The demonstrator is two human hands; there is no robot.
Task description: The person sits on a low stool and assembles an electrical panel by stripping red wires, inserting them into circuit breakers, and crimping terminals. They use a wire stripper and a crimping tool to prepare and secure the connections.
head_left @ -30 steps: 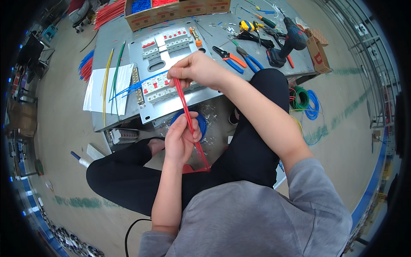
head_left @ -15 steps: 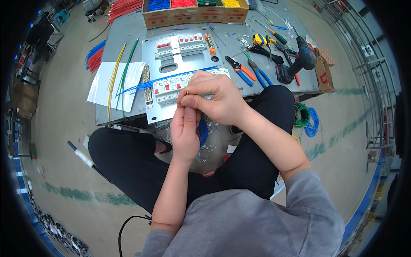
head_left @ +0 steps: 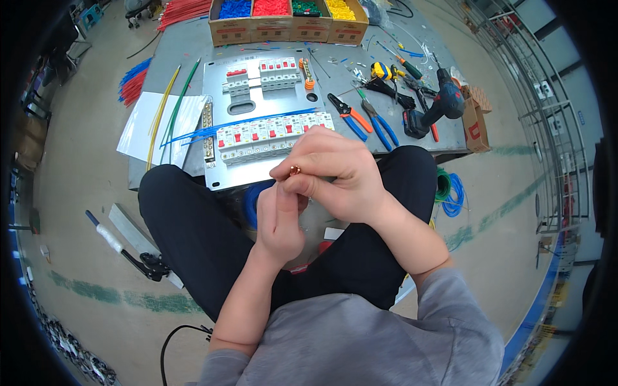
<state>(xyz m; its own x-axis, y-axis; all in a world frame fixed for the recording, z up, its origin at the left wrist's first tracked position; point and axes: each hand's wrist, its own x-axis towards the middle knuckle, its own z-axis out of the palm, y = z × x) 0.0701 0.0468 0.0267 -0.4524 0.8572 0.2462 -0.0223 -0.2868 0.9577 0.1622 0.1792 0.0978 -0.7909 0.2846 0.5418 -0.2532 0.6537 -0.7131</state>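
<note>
Above the gap between my knees, both hands meet at the fingertips. My right hand (head_left: 338, 177) pinches a small shiny copper-coloured piece (head_left: 294, 170) between thumb and forefinger; it is too small to name more exactly. Just below, my left hand (head_left: 279, 222) is closed with its thumb upright, its tip up against the right fingers. Whatever it grips is hidden. Beyond the hands lies a metal mounting plate (head_left: 219, 177) with a long row of circuit breakers (head_left: 262, 137). Several blue wires (head_left: 225, 130) lie across the plate, along the row's far side.
Wire strippers (head_left: 347, 117), blue-handled pliers (head_left: 378, 122) and a cordless drill (head_left: 438, 106) lie right of the plate. Green and yellow wires rest on white paper (head_left: 132, 128) at left. A divided cardboard box (head_left: 270, 32) of coloured parts stands at the back.
My joined hands have come down and nearer to me, off the front of the breaker row. More of the copper-coloured piece shows between the right fingers. The whole view has shifted slightly.
</note>
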